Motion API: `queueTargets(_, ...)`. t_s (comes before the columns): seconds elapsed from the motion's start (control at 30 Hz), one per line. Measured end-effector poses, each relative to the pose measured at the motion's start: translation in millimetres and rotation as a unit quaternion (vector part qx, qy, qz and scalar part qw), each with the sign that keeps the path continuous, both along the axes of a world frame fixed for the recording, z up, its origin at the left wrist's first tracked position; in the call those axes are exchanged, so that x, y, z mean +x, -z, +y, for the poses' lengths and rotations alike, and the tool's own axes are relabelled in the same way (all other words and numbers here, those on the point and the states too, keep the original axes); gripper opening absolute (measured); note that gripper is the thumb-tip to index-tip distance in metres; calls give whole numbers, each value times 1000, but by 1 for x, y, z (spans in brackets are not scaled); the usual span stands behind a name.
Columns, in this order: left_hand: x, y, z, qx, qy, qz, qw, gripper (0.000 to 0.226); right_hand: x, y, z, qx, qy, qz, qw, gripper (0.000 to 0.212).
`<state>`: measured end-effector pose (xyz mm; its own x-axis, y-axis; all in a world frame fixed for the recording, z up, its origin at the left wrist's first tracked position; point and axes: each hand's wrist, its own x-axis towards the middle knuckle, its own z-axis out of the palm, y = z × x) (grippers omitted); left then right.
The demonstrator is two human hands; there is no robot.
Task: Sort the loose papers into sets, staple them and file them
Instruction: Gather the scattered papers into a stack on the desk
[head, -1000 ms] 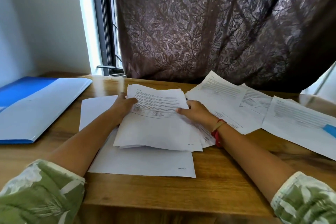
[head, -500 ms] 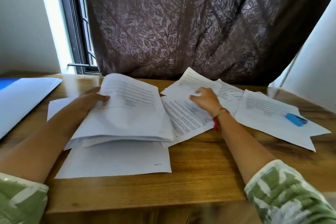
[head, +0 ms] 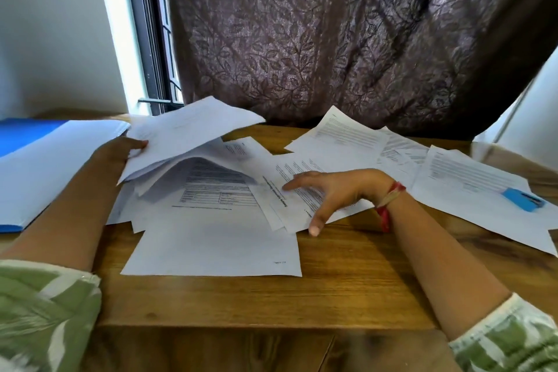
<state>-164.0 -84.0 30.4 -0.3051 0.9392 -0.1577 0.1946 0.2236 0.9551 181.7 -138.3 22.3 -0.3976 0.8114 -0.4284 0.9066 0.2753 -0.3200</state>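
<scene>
Pinches a raised sheaf of papers (head: 187,142) with the left hand (head: 120,151), well left of the blue stapler (head: 524,199). Holds the right hand (head: 338,190), fingers spread, over loose sheets (head: 299,211) between sheaf and stapler. Farthest left of the stapler, a blue folder (head: 45,166).

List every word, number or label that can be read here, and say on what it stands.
"Sample": start of the sideways heading on the sheet by the right hand; the words after it are blurred.
Front sheet: table print and corner footer too small to read.
Lifted stack in the left hand: print blurred.
Blue stapler: no label shows.
</scene>
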Motion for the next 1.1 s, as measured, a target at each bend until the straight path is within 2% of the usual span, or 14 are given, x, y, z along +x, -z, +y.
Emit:
queueTargets(0.07, 2, 5, 3, 3, -15, -14, 1000, 48, -18, -2, -11, 29, -29, 5, 999, 95)
queueTargets(0.17, 3, 8, 2, 7, -21, -57, 998, 44, -44, 0, -26, 139, -29, 19, 990, 84)
queueTargets(0.27, 2, 7, 4, 2, 9, -66, 998, 34, -61, 7, -36, 214, -15, -50, 975, 83)
queueTargets(0.33, -1, 8, 10, -5, 31, -33, 999, 37, -66, 10, -39, 225, -14, -75, 971, 74)
queueTargets(0.43, -4, 6, 15, -31, 50, 10, 998, 22, -67, 8, -39, 236, -7, -55, 970, 57)
queueTargets(0.5, -3, 7, 17, -28, 68, 32, 997, 30, -66, 8, -38, 231, 4, -47, 972, 53)
queueTargets(0.6, -4, 4, 13, -16, 80, 45, 996, 23, -66, 7, -36, 219, 24, -38, 975, 54)
queueTargets(0.7, -7, 4, 11, -22, 73, 7, 997, 8, -66, 6, -35, 230, 40, -34, 972, 55)
queueTargets(0.8, -10, 5, 14, -26, 54, 22, 998, 11, -63, 6, -37, 243, 62, -40, 967, 60)
queueTargets(0.87, -7, 2, 9, -17, 45, 42, 998, 29, -59, 7, -38, 259, 74, -38, 962, 65)
queueTargets(0.97, 2, -5, -5, 6, 37, 7, 999, 44, -46, 0, -40, 337, 125, -49, 932, 57)
queueTargets(1.1, -1, 2, 0, 4, 47, -30, 998, 25, -14, -30, -36, 479, 230, -57, 845, 38)
